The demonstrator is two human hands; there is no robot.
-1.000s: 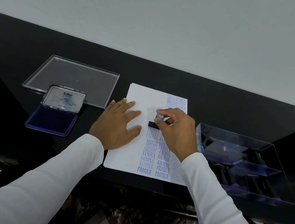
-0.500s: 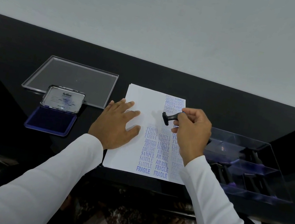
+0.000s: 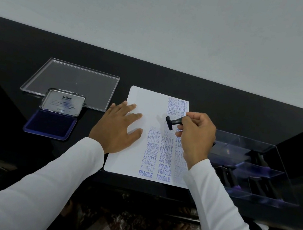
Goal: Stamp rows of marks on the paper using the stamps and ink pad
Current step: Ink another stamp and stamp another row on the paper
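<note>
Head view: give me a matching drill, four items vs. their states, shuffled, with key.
Things:
1. ink pad
2. stamp
3. left hand
4. clear lid

States:
A. flat on the paper
B. lying empty behind the ink pad
C. open, lid tilted up
D. pinched by the right hand, lifted off the sheet

Pairs: 1-C, 2-D, 3-A, 4-B

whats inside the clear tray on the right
The clear tray holds several black stamps lying in compartments. Their faces and exact count cannot be made out; the right hand covers its near-left corner.
</note>
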